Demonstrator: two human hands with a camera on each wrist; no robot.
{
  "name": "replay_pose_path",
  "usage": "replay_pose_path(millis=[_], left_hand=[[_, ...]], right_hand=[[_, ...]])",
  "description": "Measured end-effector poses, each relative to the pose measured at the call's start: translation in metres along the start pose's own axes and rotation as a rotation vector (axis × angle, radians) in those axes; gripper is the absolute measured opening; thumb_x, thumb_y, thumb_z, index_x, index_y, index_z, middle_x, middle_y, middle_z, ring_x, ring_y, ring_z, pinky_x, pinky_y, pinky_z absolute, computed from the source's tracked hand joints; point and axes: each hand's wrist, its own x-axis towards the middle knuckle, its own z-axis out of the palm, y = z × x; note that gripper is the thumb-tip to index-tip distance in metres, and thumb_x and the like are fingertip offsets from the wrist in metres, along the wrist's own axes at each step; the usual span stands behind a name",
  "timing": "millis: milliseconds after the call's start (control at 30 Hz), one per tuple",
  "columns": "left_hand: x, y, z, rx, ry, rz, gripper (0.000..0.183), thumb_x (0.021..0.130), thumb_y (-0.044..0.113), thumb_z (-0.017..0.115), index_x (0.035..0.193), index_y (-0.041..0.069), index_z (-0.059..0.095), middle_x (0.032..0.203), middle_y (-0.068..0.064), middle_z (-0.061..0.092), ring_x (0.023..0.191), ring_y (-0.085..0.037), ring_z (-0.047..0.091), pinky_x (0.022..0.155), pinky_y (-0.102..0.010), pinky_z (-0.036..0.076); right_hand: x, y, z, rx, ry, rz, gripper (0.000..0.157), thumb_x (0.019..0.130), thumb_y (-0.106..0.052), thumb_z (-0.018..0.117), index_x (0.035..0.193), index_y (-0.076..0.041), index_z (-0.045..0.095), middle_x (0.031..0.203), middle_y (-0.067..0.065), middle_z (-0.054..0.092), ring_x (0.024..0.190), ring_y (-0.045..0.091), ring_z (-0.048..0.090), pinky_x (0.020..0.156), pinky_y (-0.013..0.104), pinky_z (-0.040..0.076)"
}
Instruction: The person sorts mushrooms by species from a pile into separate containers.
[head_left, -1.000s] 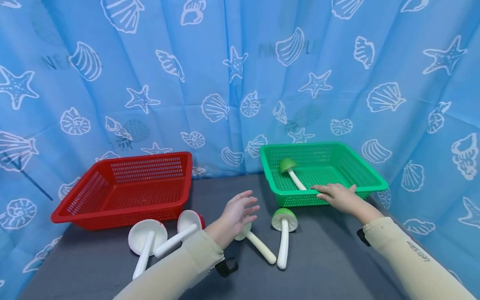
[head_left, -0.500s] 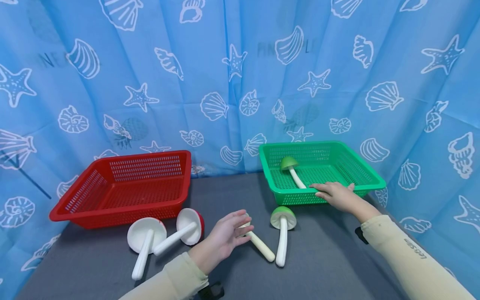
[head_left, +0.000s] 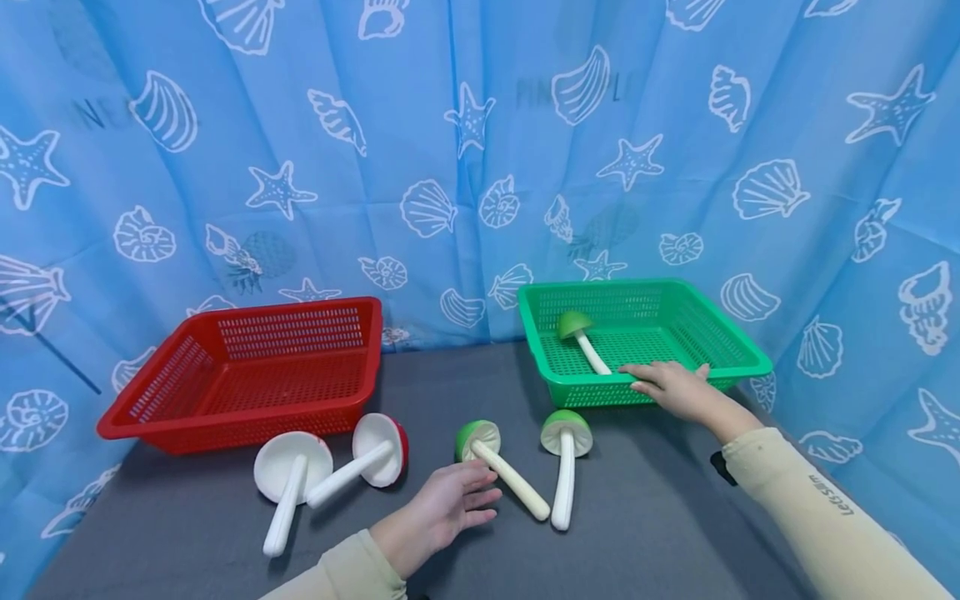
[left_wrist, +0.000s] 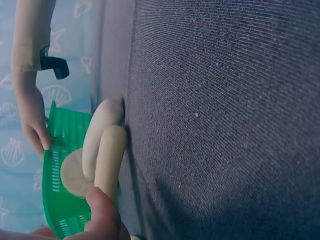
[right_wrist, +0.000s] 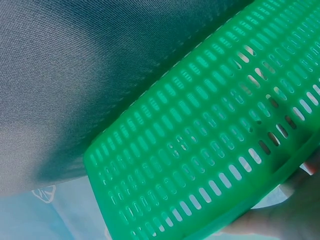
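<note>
My left hand hovers over the table beside a green-capped toy mushroom with a cream stem, fingers apart and loosely bent, holding nothing. In the left wrist view its thumb overlaps that cream stem; whether they touch I cannot tell. Just right lies a second green-capped mushroom with a white stem. My right hand rests on the front rim of the green basket, fingers lying along it. A third green-capped mushroom lies inside that basket.
To the left stands a red basket. Two red-capped mushrooms with white undersides, one a larger white-bottomed one, lie in front of it. A blue shell-print curtain hangs behind the grey table.
My left hand has drawn back toward me and to the left, uncovering the cap of the cream-stemmed mushroom. The right hand has stayed on the green basket's rim.
</note>
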Motion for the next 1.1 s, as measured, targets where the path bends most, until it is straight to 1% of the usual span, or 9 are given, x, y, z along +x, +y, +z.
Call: replay_pose_path(millis=[133,267,400,500,567,667,867,933,1100], left_hand=[[0.002,-0.002,0.002,-0.009,0.018,-0.014,0.053,0.102,0.007,0.046,0.146,-0.015,0.025,0.134,-0.030,0.052,0.115,-0.034,0.062,0.103,-0.054,0.048],[0.006,-0.004,0.005,-0.025,0.030,-0.040,0.059,0.102,0.006,0.046,0.149,-0.015,0.019,0.143,-0.035,0.042,0.127,-0.044,0.054,0.107,-0.057,0.045],[0.011,-0.007,0.010,-0.034,0.026,-0.037,0.064,0.102,0.006,0.047,0.151,-0.015,0.011,0.148,-0.039,0.033,0.133,-0.051,0.044,0.110,-0.060,0.039],[0.016,-0.010,0.013,-0.022,0.032,-0.016,0.066,0.102,0.006,0.048,0.152,-0.015,0.010,0.146,-0.040,0.034,0.131,-0.052,0.045,0.110,-0.061,0.038],[0.019,-0.012,0.014,-0.020,0.050,-0.004,0.066,0.101,0.005,0.049,0.152,-0.015,0.011,0.141,-0.040,0.038,0.126,-0.051,0.050,0.109,-0.061,0.040],[0.021,-0.015,0.016,-0.014,0.089,0.022,0.064,0.100,0.003,0.050,0.150,-0.015,0.015,0.130,-0.037,0.050,0.115,-0.043,0.060,0.102,-0.057,0.048],[0.020,-0.018,0.016,-0.043,0.110,0.052,0.064,0.098,-0.004,0.050,0.151,-0.014,0.015,0.109,-0.023,0.061,0.096,-0.028,0.065,0.092,-0.049,0.055],[0.019,-0.019,0.016,-0.047,0.112,0.050,0.065,0.098,-0.005,0.051,0.151,-0.014,0.015,0.105,-0.019,0.060,0.093,-0.025,0.064,0.090,-0.047,0.055],[0.018,-0.017,0.017,-0.044,0.121,0.051,0.066,0.098,-0.004,0.052,0.152,-0.012,0.016,0.109,-0.021,0.060,0.096,-0.027,0.064,0.090,-0.047,0.056]], right_hand=[[0.001,0.001,0.000,-0.008,0.002,0.000,0.043,0.102,-0.021,0.056,0.142,-0.006,0.055,0.132,0.033,0.057,0.122,0.060,0.047,0.088,0.094,0.005],[0.001,0.001,0.001,-0.011,0.005,0.002,0.043,0.102,-0.021,0.056,0.142,-0.006,0.055,0.131,0.033,0.057,0.122,0.060,0.048,0.088,0.094,0.005],[0.000,0.001,0.001,-0.009,0.012,-0.004,0.042,0.102,-0.020,0.057,0.142,-0.006,0.056,0.130,0.033,0.058,0.120,0.060,0.049,0.088,0.094,0.005],[0.000,0.001,0.001,-0.009,0.014,-0.008,0.042,0.102,-0.020,0.057,0.141,-0.005,0.056,0.129,0.032,0.059,0.120,0.059,0.049,0.088,0.093,0.006],[-0.001,0.000,0.002,-0.006,0.013,-0.012,0.042,0.102,-0.020,0.056,0.141,-0.005,0.057,0.128,0.032,0.060,0.121,0.059,0.049,0.088,0.093,0.006],[-0.001,0.000,0.002,-0.006,0.012,-0.017,0.041,0.102,-0.019,0.056,0.140,-0.004,0.057,0.129,0.031,0.060,0.122,0.059,0.048,0.089,0.093,0.007],[-0.001,0.000,0.002,-0.011,0.014,-0.008,0.041,0.102,-0.019,0.056,0.140,-0.005,0.057,0.131,0.033,0.058,0.123,0.060,0.046,0.088,0.093,0.007],[0.000,0.001,0.002,-0.017,0.016,-0.008,0.041,0.102,-0.019,0.056,0.141,-0.005,0.057,0.131,0.033,0.058,0.123,0.060,0.046,0.088,0.093,0.007],[0.000,0.002,0.001,-0.028,0.020,-0.010,0.041,0.102,-0.020,0.056,0.141,-0.006,0.057,0.131,0.033,0.057,0.122,0.061,0.046,0.088,0.094,0.007]])
